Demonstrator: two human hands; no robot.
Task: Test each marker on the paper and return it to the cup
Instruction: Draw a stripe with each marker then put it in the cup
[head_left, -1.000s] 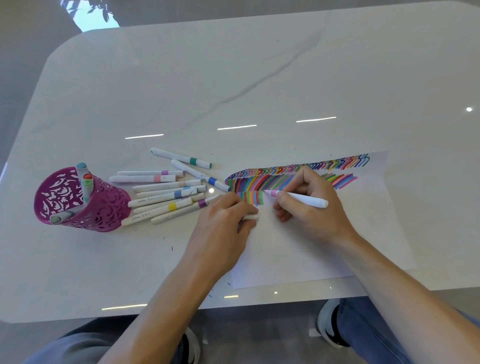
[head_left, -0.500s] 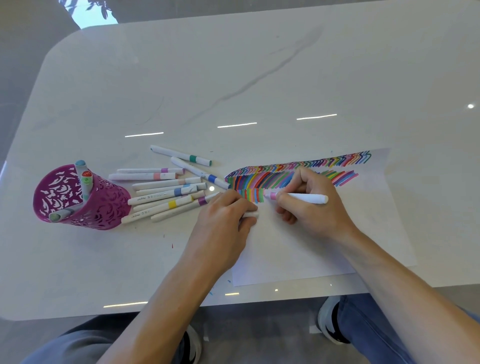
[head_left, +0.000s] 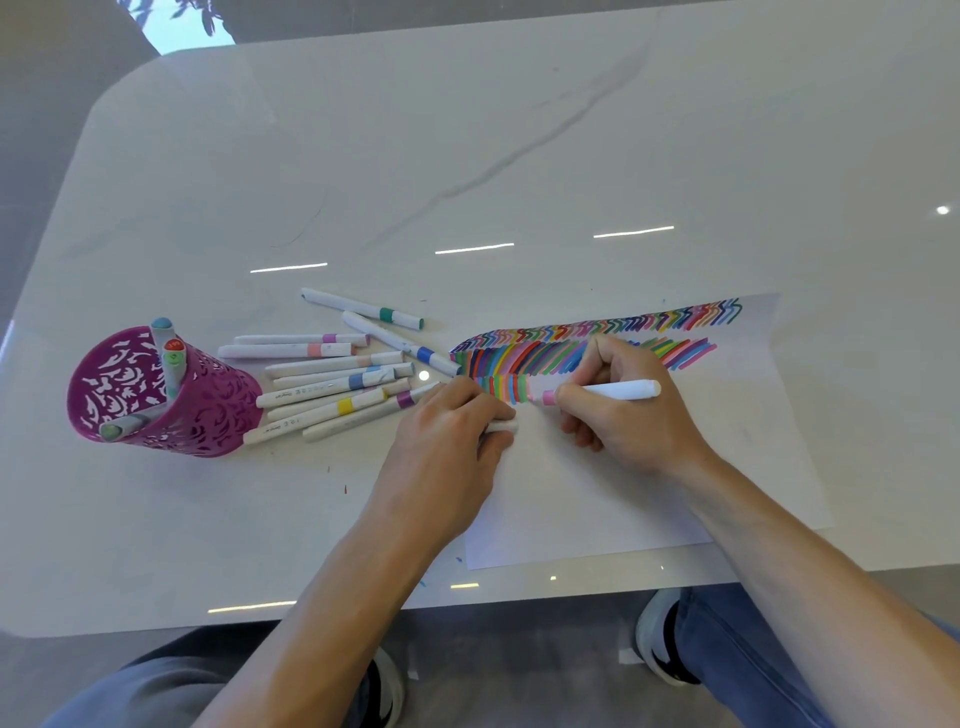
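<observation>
Right hand (head_left: 623, 423): fingers clamped round a white marker with a pink band (head_left: 615, 391), barrel pointing right. Its tip is down on the white paper sheet (head_left: 649, 499), just right of the lower row of coloured strokes (head_left: 506, 387). Left hand (head_left: 447, 447) is just beside, resting on the sheet's left edge, fingers curled round a short white piece (head_left: 503, 427). Left of that hand, loose white markers (head_left: 332, 387) lie heaped on the white marble table (head_left: 467, 156). Beyond them stands the magenta perforated cup (head_left: 218, 415), holding a few markers.
</observation>
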